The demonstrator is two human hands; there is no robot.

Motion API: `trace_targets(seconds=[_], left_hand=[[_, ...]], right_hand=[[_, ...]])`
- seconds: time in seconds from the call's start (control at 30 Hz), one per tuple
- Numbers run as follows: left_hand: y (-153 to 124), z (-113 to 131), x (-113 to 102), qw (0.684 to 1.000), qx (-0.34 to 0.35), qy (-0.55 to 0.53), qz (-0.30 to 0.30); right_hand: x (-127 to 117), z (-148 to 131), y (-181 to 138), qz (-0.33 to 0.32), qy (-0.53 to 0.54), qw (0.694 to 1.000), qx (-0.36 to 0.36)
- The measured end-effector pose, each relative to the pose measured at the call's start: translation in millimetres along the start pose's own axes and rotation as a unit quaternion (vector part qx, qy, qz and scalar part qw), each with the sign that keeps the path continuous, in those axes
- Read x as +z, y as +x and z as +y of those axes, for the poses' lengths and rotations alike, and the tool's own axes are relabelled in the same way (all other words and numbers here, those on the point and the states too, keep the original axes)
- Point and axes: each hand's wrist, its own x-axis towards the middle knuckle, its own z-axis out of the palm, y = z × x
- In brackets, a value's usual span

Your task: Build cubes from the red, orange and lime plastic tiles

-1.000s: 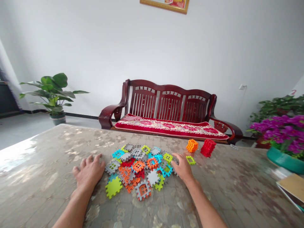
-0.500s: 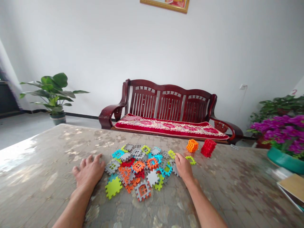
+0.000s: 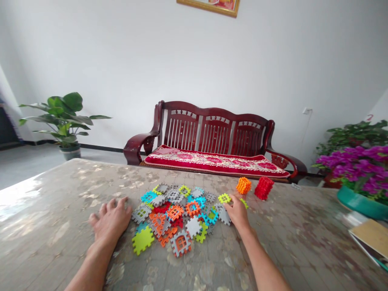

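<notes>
A heap of flat, notched plastic tiles [image 3: 178, 212] in grey, orange, red, blue and lime lies on the table [image 3: 60, 226]. My left hand [image 3: 110, 220] rests flat on the table at the heap's left edge, fingers spread, holding nothing. My right hand [image 3: 238, 212] is at the heap's right edge, fingertips pinching a lime tile [image 3: 224, 198]. Another lime tile [image 3: 244, 202] lies partly hidden just behind that hand. Beyond stand an orange tile cube [image 3: 243, 185] and a red tile cube [image 3: 264, 188].
A teal pot of purple flowers [image 3: 362, 178] and a stack of books [image 3: 368, 238] occupy the table's right side. Past the table stand a dark wooden bench with a red cushion [image 3: 212, 141] and a leafy potted plant [image 3: 65, 121] on the floor.
My right hand closed its fingers on a lime tile in the heap and drew it to the right, toward the other lime tile. My left hand stayed put.
</notes>
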Motion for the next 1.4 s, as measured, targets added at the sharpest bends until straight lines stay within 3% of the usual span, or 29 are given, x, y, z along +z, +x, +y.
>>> trace_targets(seconds=[0.33,0.7,0.93,1.03,1.17,1.4], left_hand=[[-2,1,-3,1.000,0.008,0.003,0.001],[-4,4,-6,1.000,0.007,0.019,0.001],[-3,3,-4,1.000,0.008,0.019,0.004],[0,1,-2,1.000,0.011,0.011,-0.002],[2,-1,1,1.000,0.006,0.002,0.002],[0,0,1,1.000,0.018,-0.004,0.006]], right_hand=[[-11,-18,-2,-0.031,-0.065,0.997,-0.013],[-15,-37,-3,-0.073,-0.131,0.988,0.043],[-14,-38,-8,-0.024,-0.094,0.995,0.033],[-24,-31,-5,0.036,-0.072,0.996,0.028],[-46,-5,-1,0.090,-0.090,0.989,0.073],[-60,26,-8,0.077,-0.091,0.983,0.141]])
